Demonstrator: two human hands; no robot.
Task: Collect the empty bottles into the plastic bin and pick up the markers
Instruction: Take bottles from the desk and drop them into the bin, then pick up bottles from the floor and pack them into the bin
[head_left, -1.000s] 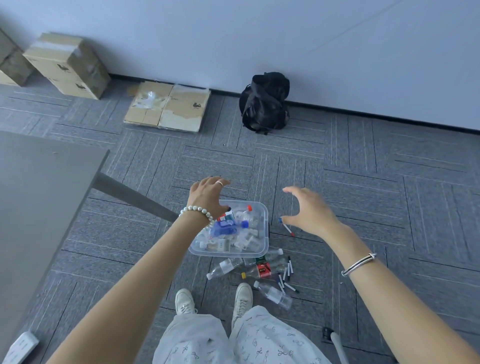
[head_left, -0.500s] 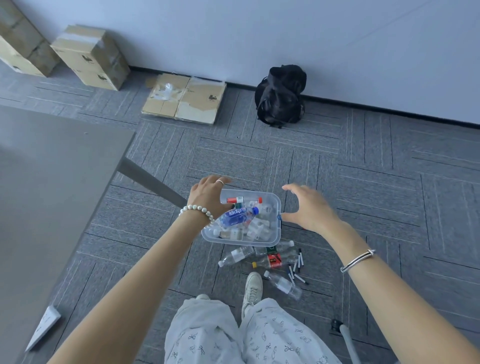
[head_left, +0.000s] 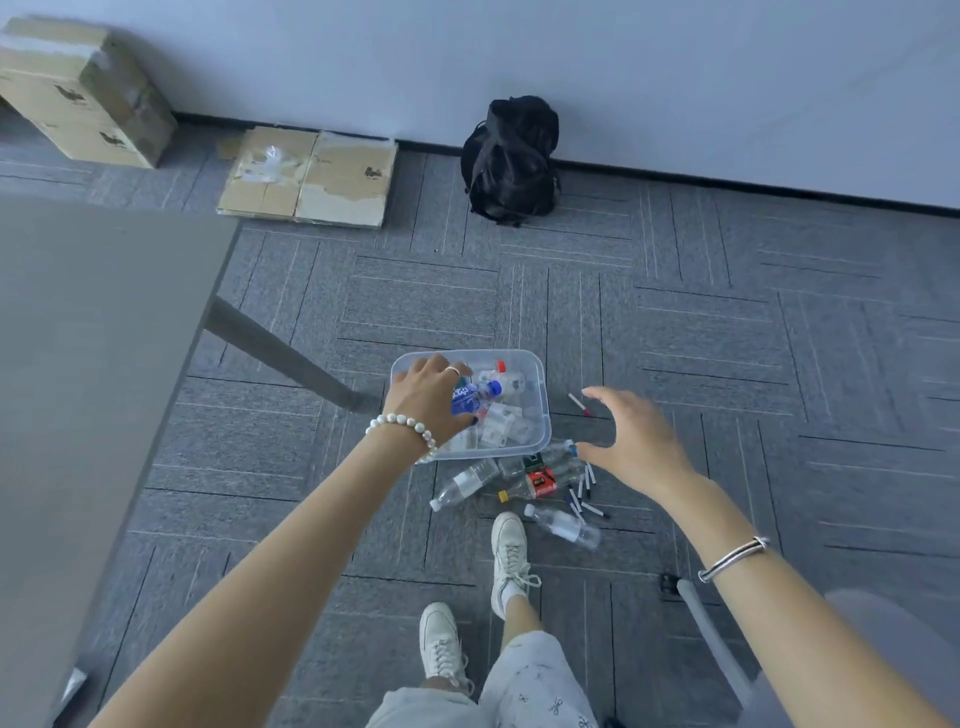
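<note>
Bin (head_left: 540, 395) on floor, holding bottles; more bottles (head_left: 540, 480) and markers (head_left: 584, 491) at its near edge. Left hand (head_left: 428, 397) above bin, grip unclear. Right hand (head_left: 631, 441) spread, empty.

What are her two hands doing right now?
Left hand: over the bin, grip cannot be told.
Right hand: open, holding nothing.
</note>
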